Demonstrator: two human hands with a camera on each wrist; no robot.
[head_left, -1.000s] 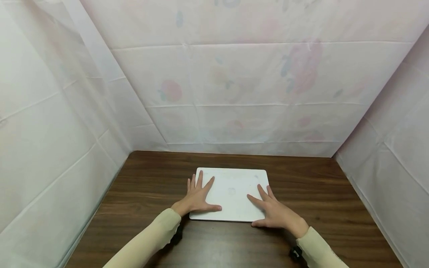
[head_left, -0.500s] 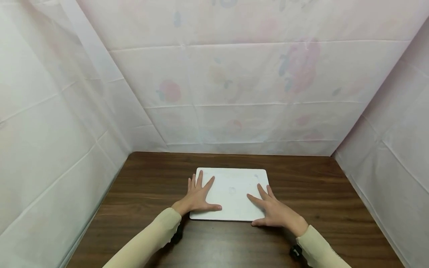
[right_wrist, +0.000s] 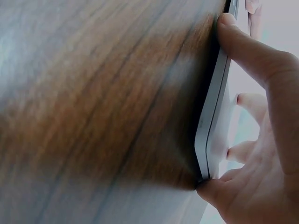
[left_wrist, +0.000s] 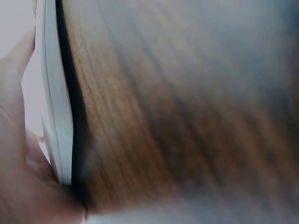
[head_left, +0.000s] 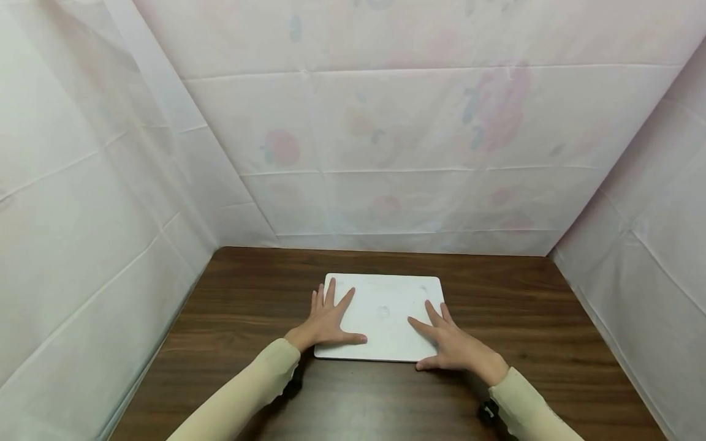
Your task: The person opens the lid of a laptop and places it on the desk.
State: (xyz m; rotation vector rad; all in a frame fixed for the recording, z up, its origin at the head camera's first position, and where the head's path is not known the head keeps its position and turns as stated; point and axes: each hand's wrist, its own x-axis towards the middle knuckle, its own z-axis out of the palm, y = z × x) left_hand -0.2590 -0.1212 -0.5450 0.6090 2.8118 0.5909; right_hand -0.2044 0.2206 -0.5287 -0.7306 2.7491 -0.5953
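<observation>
A closed white laptop (head_left: 386, 331), with a faint round mark mid-lid, lies flat on the wooden table. My left hand (head_left: 325, 324) rests on its left part with the fingers spread, the thumb reaching across the lid. On the other side, my right hand (head_left: 455, 346) lies spread over the right edge, with some fingertips on the lid. In the right wrist view, the right thumb (right_wrist: 247, 51) touches the laptop's front edge (right_wrist: 212, 116). The left wrist view shows the seam along the laptop's side (left_wrist: 56, 93) beside the left hand (left_wrist: 23, 186).
The dark brown wooden table (head_left: 248, 294) extends around the laptop. White cloth with faint fruit prints hangs behind it (head_left: 386, 153) and at both sides. A dark wrist-worn device (head_left: 488, 411) shows below the right sleeve (head_left: 532, 404).
</observation>
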